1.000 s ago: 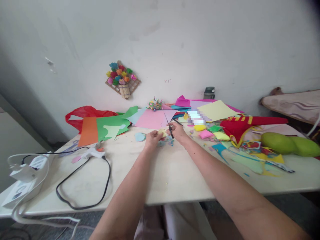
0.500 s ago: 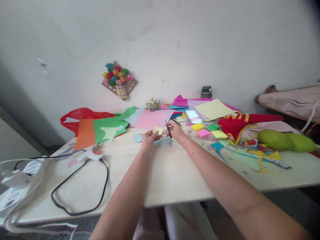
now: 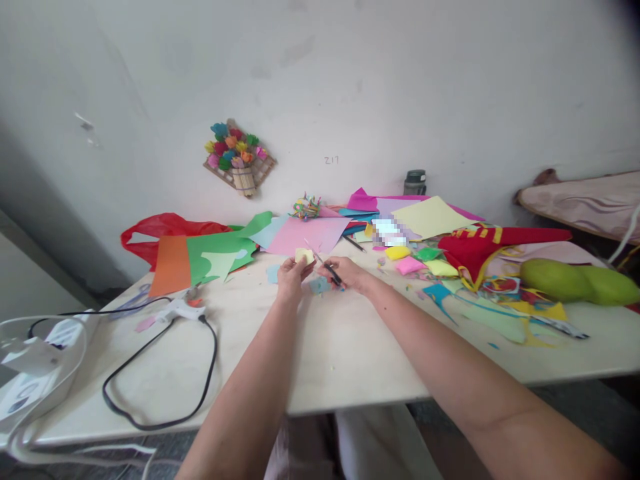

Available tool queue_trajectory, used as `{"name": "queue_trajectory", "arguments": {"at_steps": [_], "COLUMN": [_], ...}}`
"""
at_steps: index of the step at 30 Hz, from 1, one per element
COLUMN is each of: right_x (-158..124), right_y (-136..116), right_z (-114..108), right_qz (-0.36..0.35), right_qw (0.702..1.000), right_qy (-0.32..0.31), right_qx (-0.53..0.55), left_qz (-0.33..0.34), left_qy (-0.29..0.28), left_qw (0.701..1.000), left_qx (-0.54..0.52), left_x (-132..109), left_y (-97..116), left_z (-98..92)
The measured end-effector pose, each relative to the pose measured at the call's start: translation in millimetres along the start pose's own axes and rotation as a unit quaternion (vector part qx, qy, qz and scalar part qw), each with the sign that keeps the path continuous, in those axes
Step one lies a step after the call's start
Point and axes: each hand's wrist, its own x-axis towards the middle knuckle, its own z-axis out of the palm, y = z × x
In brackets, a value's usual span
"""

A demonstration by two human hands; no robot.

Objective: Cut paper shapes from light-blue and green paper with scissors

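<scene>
My left hand (image 3: 293, 277) is closed on a small pale yellow paper piece (image 3: 303, 256), pinched between thumb and fingers above the table. In my right hand (image 3: 349, 273) is a pair of scissors (image 3: 331, 272), with dark handles and a thin silvery blade pointing up and left. The blade lies close to the paper's right side; whether they touch I cannot tell. Light blue paper scraps (image 3: 320, 286) lie beneath and between my hands.
A pink sheet (image 3: 305, 235) lies behind my hands. Orange and green sheets (image 3: 173, 267) and a glue gun (image 3: 186, 310) with a looped black cord are at left. On the right are clay packets (image 3: 410, 265), red cloth (image 3: 467, 253) and green fruit (image 3: 553, 280).
My left hand has moved slightly left with the yellow paper, which has turned. The scissors have tilted from nearly upright to a leftward slant, and my right hand has lowered a little.
</scene>
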Motion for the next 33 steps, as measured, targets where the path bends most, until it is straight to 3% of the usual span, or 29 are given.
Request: {"name": "queue_trajectory", "arguments": {"at_steps": [7,33], "right_x": [-2.9,-0.8], "right_y": [-1.2,4.8], "right_z": [-1.7,-1.5], "right_qz": [-0.003,-0.003], "right_qw": [0.999,1.000], "right_qy": [-0.035,-0.017], "right_qx": [-0.010,-0.013], "left_qz": [-0.019,-0.041], "left_qy": [0.002,-0.011], "left_qw": [1.000,0.998], "left_qx": [-0.020,-0.045], "left_x": [0.1,2.4], "left_y": [1.6,-1.6], "left_z": [0.4,1.3]}}
